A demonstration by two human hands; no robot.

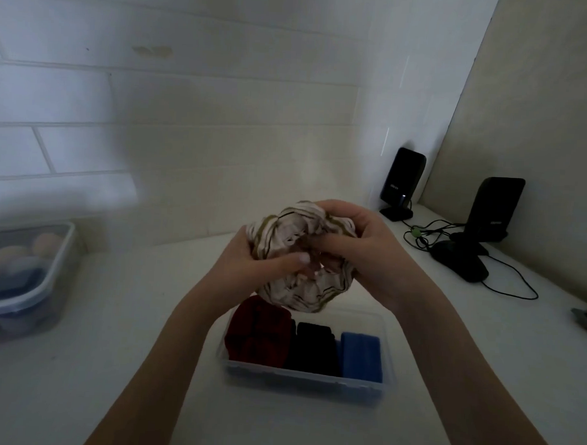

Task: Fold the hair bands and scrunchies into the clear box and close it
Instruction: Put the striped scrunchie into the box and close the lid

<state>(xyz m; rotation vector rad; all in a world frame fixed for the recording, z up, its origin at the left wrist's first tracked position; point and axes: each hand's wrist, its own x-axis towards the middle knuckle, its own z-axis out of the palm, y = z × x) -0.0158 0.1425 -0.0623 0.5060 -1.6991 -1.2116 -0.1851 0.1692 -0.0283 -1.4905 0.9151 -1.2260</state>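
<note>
clear box [298, 379] on counter [129, 333], lid off: held dark red scrunchie [258, 332], black band [313, 347], blue band [362, 355] side by side | left hand [250, 264] + right hand [358, 248] fingers curled, gripped striped cream scrunchie [295, 293] above box | lidded tub [60, 266] far left: pastel round items, blurred | speakers [401, 180]: logo unreadable
</note>
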